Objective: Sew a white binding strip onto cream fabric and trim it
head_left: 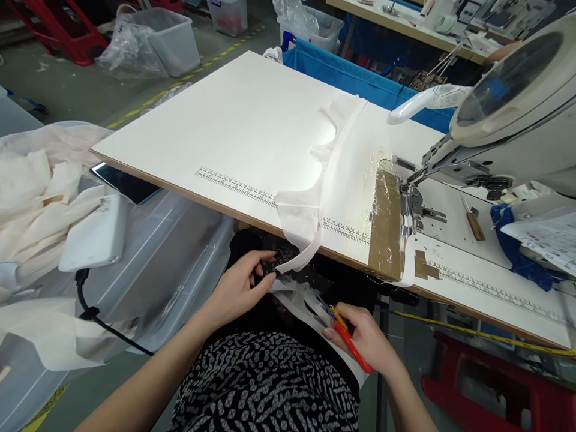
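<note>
A white fabric strip (330, 162) lies across the white sewing table (234, 114) and hangs over its front edge into my lap. My left hand (240, 288) pinches the hanging end of that strip just below the table edge. My right hand (366, 339) is closed around red-handled thread snips (348, 339), their blades pointing up-left at the fabric between my hands. More white cloth lies on my lap over a black-and-white patterned garment (270, 384).
A sewing machine (517, 114) stands at the right, its needle area beside brown tape (387, 222). A clear bin (180, 258) at my left holds white cloth, a phone and a white power bank with a cable. A blue cart sits behind the table; a red stool is low right.
</note>
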Tool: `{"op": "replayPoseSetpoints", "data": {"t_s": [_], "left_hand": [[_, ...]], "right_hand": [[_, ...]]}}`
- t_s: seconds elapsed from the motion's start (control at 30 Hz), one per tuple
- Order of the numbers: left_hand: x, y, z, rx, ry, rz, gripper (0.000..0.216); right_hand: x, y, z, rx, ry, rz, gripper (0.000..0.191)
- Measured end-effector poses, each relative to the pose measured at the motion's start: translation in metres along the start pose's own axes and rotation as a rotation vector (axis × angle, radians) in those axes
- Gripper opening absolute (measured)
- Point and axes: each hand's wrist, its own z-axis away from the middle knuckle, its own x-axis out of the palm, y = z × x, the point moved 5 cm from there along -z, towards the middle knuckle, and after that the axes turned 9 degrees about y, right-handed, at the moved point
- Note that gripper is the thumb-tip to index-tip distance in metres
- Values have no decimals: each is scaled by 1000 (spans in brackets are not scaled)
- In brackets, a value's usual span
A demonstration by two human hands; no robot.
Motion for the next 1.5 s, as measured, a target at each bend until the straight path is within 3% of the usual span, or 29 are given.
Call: {"op": "replayPoseSetpoints", "data": {"t_s": [0.1,0.13,0.2,0.27,0.33,0.4,0.47,0.53,0.6,0.67,0.7,0.77,0.87,0.93,1.1,1.3,1.5], "left_hand": [[5,35,-6,297,186,-110,31],[10,42,-8,349,182,-88,29],[19,37,-12,318,135,-14,33],[19,4,-12,122,126,21,37],[7,-46,-5,-148,195,-47,38],[-7,-84,10,-264,245,-115,35],[-16,-96,27,-298,251,-146,37],[-10,-77,41,-249,77,-26,41],[10,-37,52,-195,-267,251,43],[23,2,55,-166,-457,376,40],[25,15,51,-135,-452,352,35],[25,32,40,-15,-322,207,27],[21,39,28,138,-140,58,34],[24,35,26,83,-188,122,34],[39,27,30,-288,-495,492,41],[39,18,23,-370,-476,562,47],[39,9,19,-379,-437,571,49]], "right_hand": [[2,-6,4,-2,25,-68,44],[2,-8,5,-7,37,-80,43],[1,-11,8,-14,64,-104,41],[-3,-9,14,6,92,-148,39],[-7,-2,21,51,115,-205,37],[-8,6,27,95,128,-242,37],[-6,10,30,120,126,-255,37],[-1,11,27,128,103,-259,36],[4,7,22,123,62,-262,37],[6,2,18,106,15,-258,39],[6,-1,17,96,-8,-254,40],[3,-6,15,77,-51,-244,42],[-3,-11,15,56,-105,-217,41],[-5,-12,13,46,-134,-194,41],[-4,-11,0,19,-227,-170,43],[3,-12,-9,-14,-340,-197,48],[6,-14,-10,17,-295,-143,48]]}}
